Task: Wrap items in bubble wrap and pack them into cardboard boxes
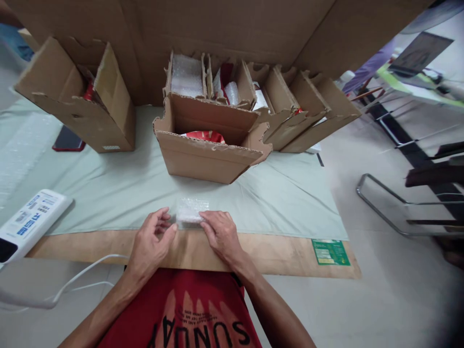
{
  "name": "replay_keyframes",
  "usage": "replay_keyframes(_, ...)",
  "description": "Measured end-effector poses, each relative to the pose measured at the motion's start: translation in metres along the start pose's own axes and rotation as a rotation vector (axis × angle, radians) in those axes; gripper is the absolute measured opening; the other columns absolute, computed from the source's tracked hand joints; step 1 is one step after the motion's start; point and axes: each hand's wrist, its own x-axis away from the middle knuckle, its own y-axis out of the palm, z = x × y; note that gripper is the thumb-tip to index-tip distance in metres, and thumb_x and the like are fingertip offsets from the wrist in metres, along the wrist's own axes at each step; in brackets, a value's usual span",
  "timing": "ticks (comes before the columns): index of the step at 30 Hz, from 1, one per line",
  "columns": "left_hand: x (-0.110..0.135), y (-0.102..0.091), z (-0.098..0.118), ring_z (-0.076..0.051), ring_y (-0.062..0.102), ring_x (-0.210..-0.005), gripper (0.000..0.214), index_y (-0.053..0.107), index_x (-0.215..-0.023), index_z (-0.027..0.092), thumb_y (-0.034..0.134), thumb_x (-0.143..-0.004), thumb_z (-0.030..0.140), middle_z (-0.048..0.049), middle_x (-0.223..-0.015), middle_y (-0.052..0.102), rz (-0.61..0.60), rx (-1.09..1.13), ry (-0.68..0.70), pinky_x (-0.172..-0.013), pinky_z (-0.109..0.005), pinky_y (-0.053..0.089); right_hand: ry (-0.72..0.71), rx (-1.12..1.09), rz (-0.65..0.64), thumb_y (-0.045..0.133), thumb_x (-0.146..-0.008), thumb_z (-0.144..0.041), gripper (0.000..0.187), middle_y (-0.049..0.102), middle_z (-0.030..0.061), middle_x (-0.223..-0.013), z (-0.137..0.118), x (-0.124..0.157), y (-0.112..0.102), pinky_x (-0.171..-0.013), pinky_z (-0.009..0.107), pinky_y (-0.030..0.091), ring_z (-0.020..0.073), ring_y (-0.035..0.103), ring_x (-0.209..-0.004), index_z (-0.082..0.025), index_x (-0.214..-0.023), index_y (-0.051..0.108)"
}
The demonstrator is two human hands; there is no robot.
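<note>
A small clear bubble-wrap packet (190, 211) lies on the pale green cloth near the table's front edge. My right hand (222, 235) pinches its right end between thumb and fingers. Beside the packet's left end is my left hand (154, 238), loosely curved, with thumb and fingers apart and nothing between them. Just beyond the packet stands an open cardboard box (213, 162) holding a red and white packet (205, 136). What the bubble wrap encloses, if anything, I cannot make out.
Several narrow cardboard boxes stand behind, one with bubble wrap (186, 75). A taller box (108, 106) stands left, near a dark phone (68, 139). A white power strip (34, 220) with a cable lies at the left edge. A green label (330, 252) marks the right front corner.
</note>
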Motion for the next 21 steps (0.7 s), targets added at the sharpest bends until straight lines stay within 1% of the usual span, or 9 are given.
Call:
replay_keyframes(3, 0.007, 0.001, 0.005, -0.025, 0.070, -0.106, 0.057, 0.061, -0.127, 0.016, 0.072, -0.080, 0.047, -0.0121, -0.118, 0.072, -0.150, 0.345, -0.198, -0.095, -0.039, 0.055, 0.125, -0.218, 0.000, 0.054, -0.100, -0.024, 0.025, 0.078, 0.0077, -0.111, -0.011, 0.001, -0.003, -0.090, 0.038, 0.053, 0.0221, 0.071, -0.100, -0.023, -0.118, 0.071)
replay_keyframes(5, 0.008, 0.006, 0.007, -0.025, 0.069, -0.109, 0.055, 0.063, -0.125, 0.016, 0.075, -0.079, 0.046, -0.0109, -0.118, 0.073, -0.234, 0.506, -0.241, -0.099, -0.038, 0.053, 0.175, -0.334, -0.048, 0.055, -0.099, -0.027, 0.023, 0.078, 0.0060, -0.108, -0.019, 0.005, -0.005, -0.090, 0.037, 0.054, 0.0213, 0.071, -0.097, -0.024, -0.116, 0.071)
replay_keyframes(8, 0.006, 0.014, 0.011, -0.024, 0.070, -0.105, 0.045, 0.067, -0.118, 0.017, 0.072, -0.082, 0.043, -0.0087, -0.111, 0.075, -0.241, 0.549, -0.234, -0.096, -0.036, 0.054, 0.194, -0.351, -0.013, 0.059, -0.097, -0.031, 0.021, 0.076, 0.0065, -0.108, -0.022, 0.011, -0.011, -0.095, 0.040, 0.052, 0.0230, 0.069, -0.102, -0.024, -0.113, 0.071)
replay_keyframes(11, 0.007, 0.016, 0.015, -0.024, 0.069, -0.109, 0.038, 0.066, -0.120, 0.018, 0.065, -0.086, 0.035, -0.0092, -0.116, 0.074, -0.292, 0.343, -0.117, -0.099, -0.036, 0.053, 0.209, -0.332, 0.045, 0.068, -0.091, -0.041, 0.038, 0.067, 0.0113, -0.125, -0.018, 0.011, -0.026, -0.101, 0.044, 0.049, 0.0265, 0.064, -0.114, -0.023, -0.125, 0.066)
replay_keyframes(14, 0.011, 0.017, 0.019, -0.022, 0.070, -0.106, 0.049, 0.057, -0.137, 0.020, 0.059, -0.090, 0.031, -0.0097, -0.120, 0.073, -0.380, 0.119, 0.048, -0.094, -0.035, 0.055, 0.224, -0.397, -0.109, 0.078, -0.082, -0.045, 0.062, 0.067, 0.0112, -0.127, -0.014, 0.005, -0.042, -0.095, 0.041, 0.053, 0.0249, 0.066, -0.106, -0.023, -0.136, 0.058)
replay_keyframes(15, 0.012, 0.018, 0.021, -0.021, 0.071, -0.101, 0.053, 0.052, -0.143, 0.020, 0.057, -0.091, 0.031, -0.0094, -0.117, 0.073, -0.398, 0.065, 0.098, -0.090, -0.034, 0.057, 0.224, -0.390, -0.166, 0.079, -0.081, -0.043, 0.058, 0.070, 0.0094, -0.120, -0.015, 0.001, -0.047, -0.093, 0.040, 0.053, 0.0239, 0.067, -0.101, -0.023, -0.132, 0.061)
replay_keyframes(18, 0.012, 0.021, 0.027, -0.018, 0.072, -0.085, 0.055, 0.043, -0.149, 0.020, 0.054, -0.095, 0.031, -0.0056, -0.101, 0.075, -0.409, -0.053, 0.264, -0.079, -0.030, 0.059, 0.200, -0.292, -0.259, 0.075, -0.085, -0.029, 0.020, 0.075, 0.0042, -0.096, -0.017, -0.009, -0.064, -0.087, 0.036, 0.052, 0.0216, 0.067, -0.090, -0.022, -0.103, 0.070)
replay_keyframes(19, 0.010, 0.020, 0.031, -0.018, 0.073, -0.087, 0.054, 0.043, -0.147, 0.022, 0.055, -0.095, 0.030, -0.0050, -0.101, 0.075, -0.388, -0.080, 0.344, -0.081, -0.030, 0.060, 0.176, -0.266, -0.274, 0.073, -0.086, -0.025, 0.010, 0.075, 0.0033, -0.091, -0.019, -0.013, -0.073, -0.084, 0.035, 0.052, 0.0205, 0.067, -0.087, -0.021, -0.095, 0.070)
replay_keyframes(21, 0.001, 0.016, 0.042, -0.020, 0.072, -0.104, 0.052, 0.046, -0.145, 0.025, 0.059, -0.094, 0.028, -0.0073, -0.116, 0.073, -0.298, -0.131, 0.542, -0.091, -0.032, 0.059, 0.122, -0.247, -0.276, 0.071, -0.086, -0.022, 0.004, 0.074, 0.0023, -0.086, -0.021, -0.021, -0.098, -0.076, 0.030, 0.052, 0.0181, 0.066, -0.080, -0.021, -0.089, 0.070)
